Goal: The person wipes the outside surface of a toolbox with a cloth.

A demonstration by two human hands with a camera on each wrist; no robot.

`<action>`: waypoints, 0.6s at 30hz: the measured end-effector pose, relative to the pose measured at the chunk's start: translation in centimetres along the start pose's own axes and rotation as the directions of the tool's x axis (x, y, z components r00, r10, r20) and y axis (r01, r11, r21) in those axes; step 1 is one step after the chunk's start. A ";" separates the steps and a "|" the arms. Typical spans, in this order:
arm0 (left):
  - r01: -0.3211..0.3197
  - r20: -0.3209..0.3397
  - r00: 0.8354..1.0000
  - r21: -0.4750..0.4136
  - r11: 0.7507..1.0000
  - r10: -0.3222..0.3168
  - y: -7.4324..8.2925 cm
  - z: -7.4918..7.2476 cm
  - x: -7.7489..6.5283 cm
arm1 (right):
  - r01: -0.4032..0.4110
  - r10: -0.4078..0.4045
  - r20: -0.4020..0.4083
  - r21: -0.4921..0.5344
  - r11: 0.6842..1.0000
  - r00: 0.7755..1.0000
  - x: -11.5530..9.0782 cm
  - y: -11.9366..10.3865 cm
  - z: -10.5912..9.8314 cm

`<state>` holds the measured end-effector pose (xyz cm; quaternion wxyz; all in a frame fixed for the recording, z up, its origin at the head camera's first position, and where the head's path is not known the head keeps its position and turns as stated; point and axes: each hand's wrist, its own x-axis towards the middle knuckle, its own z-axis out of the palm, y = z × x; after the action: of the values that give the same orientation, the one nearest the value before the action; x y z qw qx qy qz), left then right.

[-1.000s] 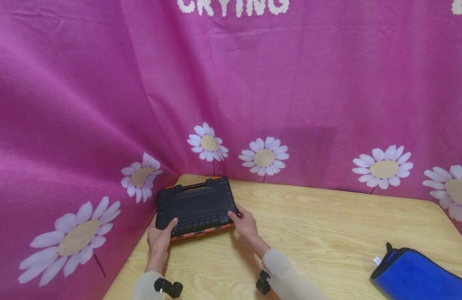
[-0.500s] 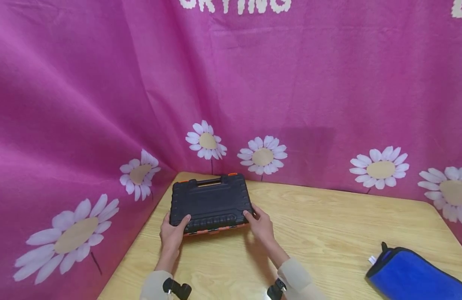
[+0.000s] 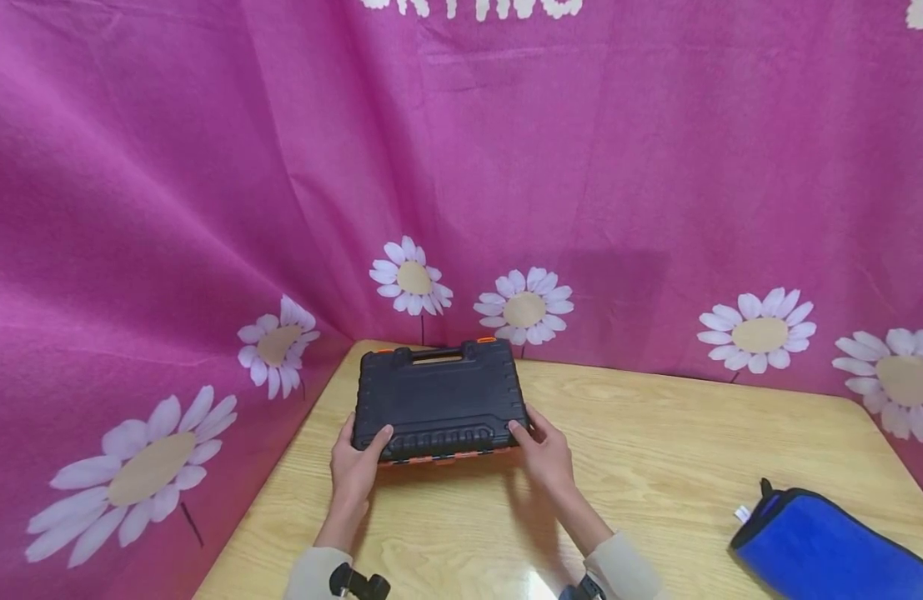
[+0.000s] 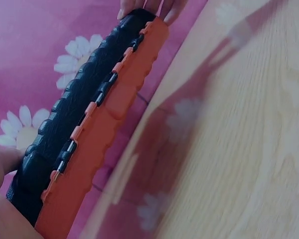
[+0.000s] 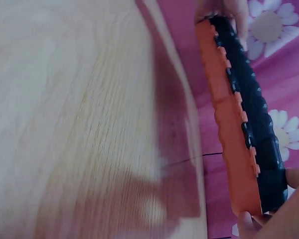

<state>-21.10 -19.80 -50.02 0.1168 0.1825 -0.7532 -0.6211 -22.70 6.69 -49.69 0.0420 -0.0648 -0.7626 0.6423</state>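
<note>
In the lower middle of the head view, a black case [image 3: 440,398] with an orange underside is held at its two near corners, its carrying handle turned toward the top of the frame and its long axis running left to right across the picture. The left hand [image 3: 359,471] is seen at the lower left corner of the case, thumb laid on the black lid and fingers [image 3: 346,433] curled under the edge; the right hand [image 3: 545,454] is set the same way at the lower right corner. Both hands are thus closed round the case, one at each end of the near long edge, and neither is nearer than the other. In the wrist views the near edge is seen lifted off the bench [image 3: 656,467], with a shadow beneath it; whether the far, handle edge rests on the wood cannot be told. The case lies directly ahead of the fingers, toward the upper part of the frame.

Behind the case, close to its handle edge, a pink cloth with daisies [image 3: 524,309] is hung. At the lower right of the frame, well apart from the hands, a blue pouch [image 3: 829,550] is lying on the bench. Nothing is seen between the hands and the case.
</note>
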 end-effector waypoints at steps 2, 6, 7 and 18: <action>-0.012 0.016 1.000 -0.016 1.000 0.012 0.3 0.2 -0.4 | -0.008 0.009 -0.010 0.009 1.000 1.000 -0.3 0.0 -0.5; -0.041 0.028 0.999 -0.031 0.999 0.042 0.6 0.6 -1.1 | -0.022 0.023 -0.022 0.018 1.000 0.999 -0.9 0.0 -1.4; -0.050 0.028 0.998 -0.034 0.998 0.051 0.7 0.7 -1.3 | -0.026 0.026 -0.022 0.018 1.000 0.999 -1.1 0.1 -1.6; -0.045 0.081 0.995 -0.053 0.998 0.050 0.6 2.1 -2.3 | -0.037 0.039 -0.023 0.090 0.995 0.999 -2.8 0.3 -4.0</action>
<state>-19.97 -16.87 -49.69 0.1050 0.1357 -0.7453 -0.6443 -19.37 10.20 -49.27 0.0422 -0.0855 -0.7311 0.6756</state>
